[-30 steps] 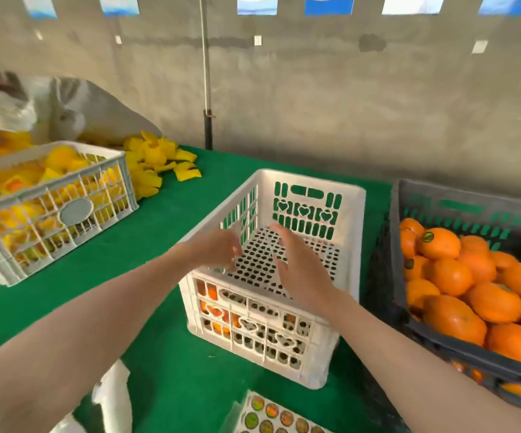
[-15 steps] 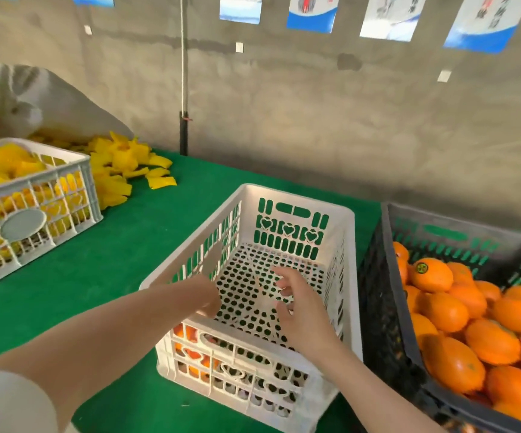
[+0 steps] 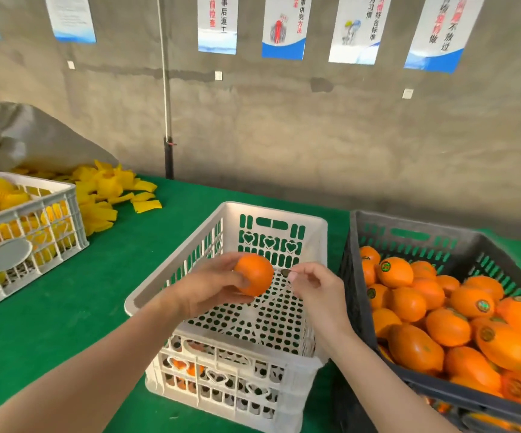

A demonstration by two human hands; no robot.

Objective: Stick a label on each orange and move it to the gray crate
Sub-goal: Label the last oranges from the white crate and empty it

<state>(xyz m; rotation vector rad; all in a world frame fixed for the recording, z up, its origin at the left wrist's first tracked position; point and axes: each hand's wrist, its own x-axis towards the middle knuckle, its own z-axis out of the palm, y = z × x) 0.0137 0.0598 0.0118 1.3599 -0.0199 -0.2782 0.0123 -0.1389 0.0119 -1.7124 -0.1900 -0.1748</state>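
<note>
My left hand (image 3: 209,287) grips an orange (image 3: 254,273) above the white crate (image 3: 315,242), whose perforated inner floor is bare. My right hand (image 3: 318,284) pinches a small round label (image 3: 285,272) right beside the orange, at its right side. To the right stands the gray crate (image 3: 415,232), filled with several oranges (image 3: 459,310), many of them bearing round stickers. More oranges show through the slots under the white crate's floor.
A second pale crate (image 3: 30,232) with yellow foam sleeves stands at the left on the green table (image 3: 102,292). Loose yellow sleeves (image 3: 112,189) lie behind it by a gray sack. A concrete wall with posters and a pole runs behind.
Both hands were empty and lower over the white crate. Now my left hand holds an orange raised above it and my right hand pinches a label next to the fruit. The view tilted up.
</note>
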